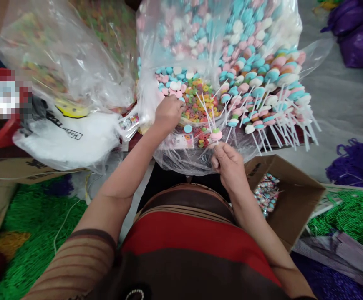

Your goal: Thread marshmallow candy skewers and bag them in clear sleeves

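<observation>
My left hand is closed in a pinch over a heap of small colourful candy rings inside an opened clear plastic bag. What its fingertips hold is hidden. My right hand is closed on a thin white stick that carries a pink and green candy at its upper end, just below the ring heap. Heart-shaped pink, blue and white candies lie behind the rings.
A row of finished candy sticks fans out to the right. An open cardboard box with wrapped candies sits at my right. Clear bags of candy stand at left. Green matting and purple bundles surround me.
</observation>
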